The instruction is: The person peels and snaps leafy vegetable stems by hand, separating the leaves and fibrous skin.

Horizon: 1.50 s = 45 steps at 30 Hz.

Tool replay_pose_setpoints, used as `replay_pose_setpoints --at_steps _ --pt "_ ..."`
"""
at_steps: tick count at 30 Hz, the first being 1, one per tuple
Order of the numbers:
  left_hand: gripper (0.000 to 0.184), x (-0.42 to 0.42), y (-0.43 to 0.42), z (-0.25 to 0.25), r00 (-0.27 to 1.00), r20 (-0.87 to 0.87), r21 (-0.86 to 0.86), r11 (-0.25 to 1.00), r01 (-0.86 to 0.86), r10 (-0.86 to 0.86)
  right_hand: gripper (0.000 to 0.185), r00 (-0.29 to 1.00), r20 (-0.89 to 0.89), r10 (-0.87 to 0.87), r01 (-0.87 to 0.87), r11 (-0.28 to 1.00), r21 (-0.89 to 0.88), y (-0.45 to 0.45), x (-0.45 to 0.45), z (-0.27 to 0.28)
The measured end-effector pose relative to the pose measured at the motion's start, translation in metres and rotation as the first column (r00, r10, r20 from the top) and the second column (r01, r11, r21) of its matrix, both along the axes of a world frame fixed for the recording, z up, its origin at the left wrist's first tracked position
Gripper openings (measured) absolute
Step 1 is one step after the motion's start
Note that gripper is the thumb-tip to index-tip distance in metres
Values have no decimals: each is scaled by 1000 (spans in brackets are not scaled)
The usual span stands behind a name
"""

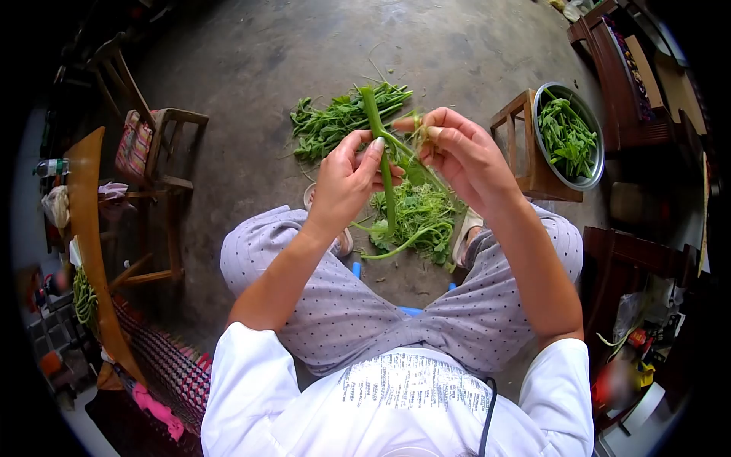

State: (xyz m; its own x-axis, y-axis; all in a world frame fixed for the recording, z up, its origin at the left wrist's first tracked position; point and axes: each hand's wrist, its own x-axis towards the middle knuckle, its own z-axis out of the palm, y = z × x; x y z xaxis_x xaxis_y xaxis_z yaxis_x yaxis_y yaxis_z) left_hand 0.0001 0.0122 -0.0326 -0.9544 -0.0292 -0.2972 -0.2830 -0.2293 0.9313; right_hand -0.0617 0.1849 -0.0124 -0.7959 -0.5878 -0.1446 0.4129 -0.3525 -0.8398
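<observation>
My left hand (340,183) is closed around a thick green vegetable stem (372,110), held nearly upright, with the thumb lying along it. Close by on the right, my right hand (474,156) pinches thin pale-green strands (418,135) between thumb and fingertips. A side shoot runs from the stem toward that hand; its far end is partly hidden. Below both hands, on the floor between my feet, lies a loose heap of leaves and curly tendrils (417,228). Farther out is a pile of leafy green stems (335,126).
At the right, a metal basin (601,152) of cut greens rests on a wooden stool (544,187). A wooden chair (179,116) stands on the left, near a wooden tabletop edge (91,206). Dark wooden furniture (601,65) lines the right side. Bare concrete floor (457,46) extends ahead.
</observation>
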Motion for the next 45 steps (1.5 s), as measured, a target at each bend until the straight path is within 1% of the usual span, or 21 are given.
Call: replay_pose_setpoints --at_steps 3,5,6,8,9,11,12,14,17,21,24,27,29,32,33,34,36,40,42,43,45 --pt "31 -1 -5 1 1000 14 -9 1000 10 -10 12 989 147 31 -28 999 -21 5 -3 3" --pt "30 -3 -14 0 1000 -4 -25 999 -24 24 13 988 -135 69 -15 932 362 15 -8 -3" --pt "30 -4 -18 1 999 -6 -25 999 -33 33 13 988 -137 77 -23 932 362 22 -11 -7" --pt "28 -4 -28 5 994 -60 -78 992 -95 91 18 859 -396 324 179 534 826 38 -14 -13" --pt "28 -5 -34 3 991 -80 -90 989 -114 107 18 855 -398 332 176 536 825 42 -15 -8" --pt "27 -4 -43 7 984 -101 -119 980 -158 146 25 888 -241 391 212 116 970 51 -13 5" --pt "27 -3 -48 9 977 -120 -149 970 -193 177 25 884 -245 399 215 119 969 61 -14 0" --pt "27 -2 -59 12 966 -151 -144 962 -233 211 23 838 -219 501 318 -121 940 83 -20 -23" --pt "28 -1 -70 16 924 -243 -103 940 -326 294 26 826 -98 556 217 -152 964 93 -18 -38" --pt "28 3 -82 26 926 -222 -131 932 -339 305 30 830 9 557 126 -203 971 95 -20 -60" --pt "28 4 -89 28 907 -285 -170 915 -366 310 31 850 -3 527 178 -283 942 106 -28 -75" --pt "26 6 -92 30 910 -294 -204 910 -360 294 31 867 70 493 128 -356 926 118 -33 -96" --pt "25 8 -103 29 846 -397 -222 858 -464 355 34 851 194 488 70 -473 878 132 -33 -114" --pt "27 9 -108 35 791 -439 -127 842 -525 427 29 787 185 588 70 -383 921 148 -31 -145" --pt "29 13 -110 37 841 -405 -171 874 -454 358 28 673 210 709 -45 -244 969 132 -30 -129" --pt "29 14 -109 37 836 -411 -172 870 -463 364 27 702 197 684 -127 -152 980 119 -20 -111" --pt "29 12 -98 34 875 -382 -47 939 -341 298 22 641 -134 756 58 126 990 98 -4 -104" --pt "29 13 -78 41 934 -291 -1 977 -215 205 19 556 -255 791 183 183 966 48 12 -61" --pt "29 11 -72 37 947 -285 21 989 -148 148 24 310 -565 765 374 448 812 41 16 -50" --pt "29 10 -65 36 948 -289 36 991 -131 136 24 317 -563 763 376 444 813 37 18 -40" --pt "30 7 -58 31 948 -301 50 994 -96 107 35 445 -396 803 252 312 916 32 22 -19"
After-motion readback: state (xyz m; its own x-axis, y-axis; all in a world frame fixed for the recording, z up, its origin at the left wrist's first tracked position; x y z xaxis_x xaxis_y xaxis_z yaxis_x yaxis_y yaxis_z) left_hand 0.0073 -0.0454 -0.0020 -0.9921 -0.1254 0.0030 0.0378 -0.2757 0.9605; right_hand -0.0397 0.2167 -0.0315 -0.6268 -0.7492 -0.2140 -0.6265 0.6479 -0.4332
